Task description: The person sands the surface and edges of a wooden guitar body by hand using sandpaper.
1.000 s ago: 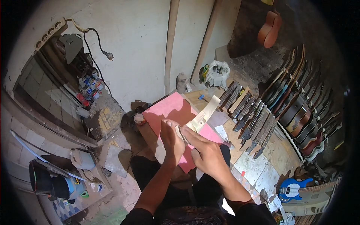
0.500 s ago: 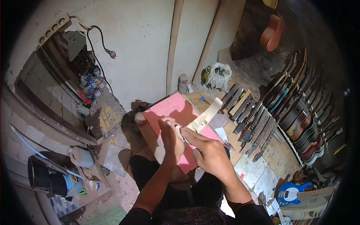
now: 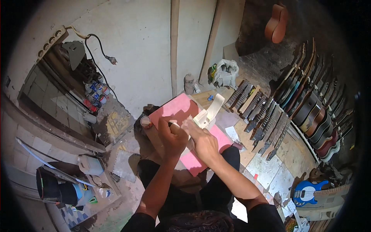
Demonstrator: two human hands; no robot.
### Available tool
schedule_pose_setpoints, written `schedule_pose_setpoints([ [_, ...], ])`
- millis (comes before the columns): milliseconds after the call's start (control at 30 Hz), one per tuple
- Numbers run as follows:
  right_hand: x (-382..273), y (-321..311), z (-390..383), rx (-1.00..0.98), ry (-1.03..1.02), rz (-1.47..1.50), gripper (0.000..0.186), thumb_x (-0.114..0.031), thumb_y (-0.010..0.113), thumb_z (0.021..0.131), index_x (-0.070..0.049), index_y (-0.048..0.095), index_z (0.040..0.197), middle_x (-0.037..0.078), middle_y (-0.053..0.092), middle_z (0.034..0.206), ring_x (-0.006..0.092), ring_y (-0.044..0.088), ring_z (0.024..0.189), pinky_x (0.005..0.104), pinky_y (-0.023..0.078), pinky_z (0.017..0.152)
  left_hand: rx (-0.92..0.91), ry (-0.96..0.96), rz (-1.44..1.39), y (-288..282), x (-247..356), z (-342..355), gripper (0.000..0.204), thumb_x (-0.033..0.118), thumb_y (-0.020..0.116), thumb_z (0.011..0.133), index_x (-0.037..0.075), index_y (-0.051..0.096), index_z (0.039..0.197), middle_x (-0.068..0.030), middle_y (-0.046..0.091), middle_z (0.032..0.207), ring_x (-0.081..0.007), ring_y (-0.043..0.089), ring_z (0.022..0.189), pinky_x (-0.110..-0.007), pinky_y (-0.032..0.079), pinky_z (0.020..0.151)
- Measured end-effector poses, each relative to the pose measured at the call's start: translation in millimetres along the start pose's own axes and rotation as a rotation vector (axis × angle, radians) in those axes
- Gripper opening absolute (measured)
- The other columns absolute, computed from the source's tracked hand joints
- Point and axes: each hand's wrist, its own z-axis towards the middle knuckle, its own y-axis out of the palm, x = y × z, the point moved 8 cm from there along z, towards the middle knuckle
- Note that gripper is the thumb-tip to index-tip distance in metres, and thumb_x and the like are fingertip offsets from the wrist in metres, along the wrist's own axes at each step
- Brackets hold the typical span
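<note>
Pale wooden piece (image 3: 211, 114): slants up and away from the hands, above the pink board (image 3: 170, 108); its far end curves, and a small dark hole shows in the thicker part nearer the fingers. Its near end is hidden by the right hand.
Left hand (image 3: 172, 138): fingers curled in toward the palm, thumb side uppermost, just left of the other hand. What the fingers close on, if anything, one cannot tell.
Right hand (image 3: 201, 140): fingers drawn close together and reaching forward over the near part of the wood, apparently touching it; the fingertips are blurred, so whether they pinch it one cannot tell.
Board: lies in front of the person's knees, partly sunlit, partly in shadow.
Tin (image 3: 146, 122): round, at the left edge of the board.
Paper (image 3: 232, 133): a white sheet to the right of the board.
Guitar necks (image 3: 257, 112): a row lying side by side on the floor, beyond the board to the right.
Guitars (image 3: 309, 112): ranked closely in a line, farther right.
Blue guitar (image 3: 305, 193): at lower right, its white plate facing up.
Plastic bag (image 3: 226, 73): white, open-topped, near the wall.
Jerrycan (image 3: 91, 164): whitish, at left, near a black bucket (image 3: 48, 183).
</note>
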Motion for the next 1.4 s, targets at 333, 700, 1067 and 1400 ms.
schedule_pose_setpoints([
  [333,36,-20,-21,0.106,0.39,1.251,0.058,0.002,0.045,0.084,-0.001,0.059,0.14,0.004,0.064,0.09,0.0056,0.049,0.054,0.0205,0.044,0.049,0.037,-0.082,-0.083,-17,-64,45,0.015,0.006,0.073,0.079,0.002,0.061,0.087,-0.0054,0.064,0.08,-0.0142,0.06,0.07,-0.031,0.05,0.066],
  [700,88,-95,-1,0.359,0.258,0.017,0.033,-0.024,0.076,0.085,-0.005,0.073,0.112,0.02,0.073,0.092,0.0379,0.072,0.086,0.0449,0.055,0.077,-0.113,-0.068,0.198,-9,-62,42,0.041,0.01,0.077,0.081,-0.002,0.066,0.118,-0.0116,0.068,0.092,-0.0196,0.068,0.082,-0.029,0.054,0.074],
  [1067,91,-89,3,0.452,0.239,-0.033,0.021,-0.013,0.07,0.087,-0.008,0.074,0.107,0.015,0.074,0.098,0.0297,0.072,0.088,0.0387,0.054,0.08,0.061,-0.503,-0.088,10,-73,-28,0.066,0.007,0.08,0.082,-0.004,0.05,0.14,-0.0236,0.061,0.13,-0.0338,0.062,0.121,-0.042,0.048,0.104],
  [1400,90,-88,2,0.437,0.282,-0.05,0.021,-0.011,0.069,0.087,-0.007,0.074,0.107,0.015,0.072,0.097,0.0301,0.07,0.087,0.0388,0.053,0.079,0.085,-0.072,0.38,-20,-27,10,0.05,0.011,0.08,0.085,-0.003,0.064,0.13,-0.0234,0.069,0.124,-0.0344,0.069,0.111,-0.039,0.054,0.096],
])
